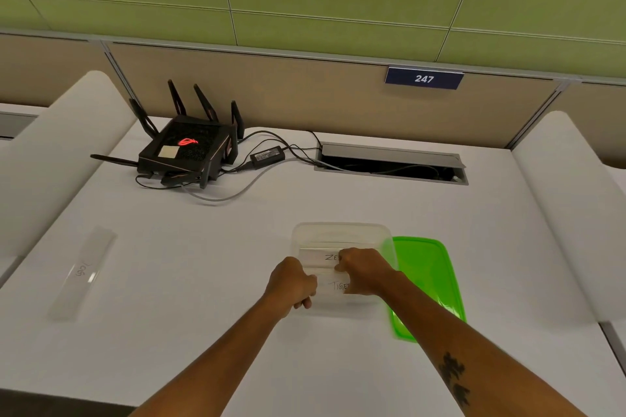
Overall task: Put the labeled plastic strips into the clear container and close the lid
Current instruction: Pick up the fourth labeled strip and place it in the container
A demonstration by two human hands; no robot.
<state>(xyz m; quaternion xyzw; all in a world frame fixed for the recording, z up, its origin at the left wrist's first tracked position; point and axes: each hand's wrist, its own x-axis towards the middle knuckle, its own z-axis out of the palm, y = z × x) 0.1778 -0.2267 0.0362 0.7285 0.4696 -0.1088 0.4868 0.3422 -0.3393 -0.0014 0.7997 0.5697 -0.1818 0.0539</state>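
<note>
- Clear container (338,234) sits open on the white tabletop (203,281), pretty much dead centre in front of the person.
- Two labeled strips are already inside, lying flat side by side. The far strip (318,256) has writing that starts "ZE", the near strip (330,286) reads something like "TIGE". The rest of each word is hidden behind the hand.
- Right hand (364,269) is down in the container with fingers curled, and it looks like it's pinching the far strip around its middle. Can't see the fingertips properly though.
- Left hand (293,283) is at the container's left near corner, fingers curled in like a loose fist, touching or gripping the wall there. Honestly can't tell if it's actually holding the rim or just resting against it.
- Green lid (426,278) lies flat on the tabletop just right of the container, partly tucked behind its right wall and partly under the right forearm.
- One more clear strip (83,272) is still out on the tabletop, way off to the left, with some dark handwriting I can't read.
- Back left there's a black router (189,149) with antennas and a glowing red logo, cables running to a power brick (267,156) and into a cable hatch (391,162).
- Blue "247" sign (424,78) on the partition behind.
</note>
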